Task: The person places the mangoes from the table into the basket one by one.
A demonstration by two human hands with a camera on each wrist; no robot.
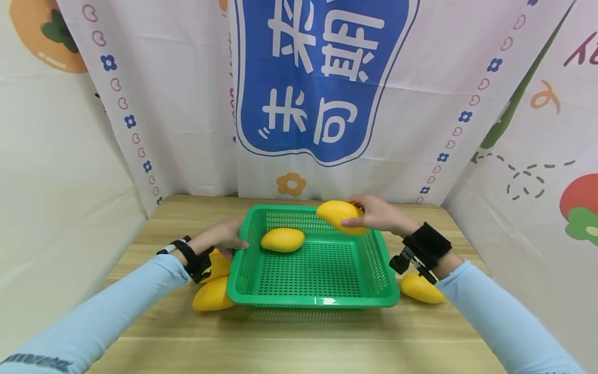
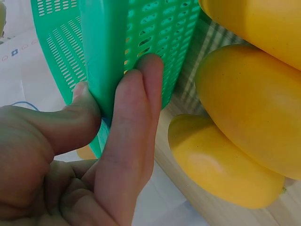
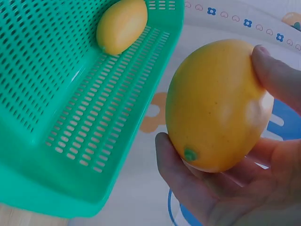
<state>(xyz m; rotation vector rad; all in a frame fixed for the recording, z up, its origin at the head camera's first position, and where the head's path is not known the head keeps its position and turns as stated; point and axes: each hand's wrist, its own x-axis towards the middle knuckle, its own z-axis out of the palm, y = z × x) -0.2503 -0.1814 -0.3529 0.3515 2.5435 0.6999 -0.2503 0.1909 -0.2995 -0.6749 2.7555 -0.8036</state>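
Note:
A green plastic basket (image 1: 313, 300) stands on the wooden table with one yellow mango (image 1: 282, 240) inside, toward its back left. My left hand (image 1: 225, 236) pinches the basket's left rim, thumb on the inner side and fingers against the slotted outer wall in the left wrist view. My right hand (image 1: 380, 214) grips another mango (image 3: 216, 106) above the basket's back right corner, its thumb on one side and fingers round the other. The green stem end of that mango faces the right wrist camera.
Several mangoes (image 2: 254, 108) lie on the table against the left of the basket, partly hidden by the left wrist. Another mango (image 1: 422, 288) lies to the right, under the right forearm. A printed cloth (image 1: 201, 130) hangs behind the wooden table (image 1: 299, 345).

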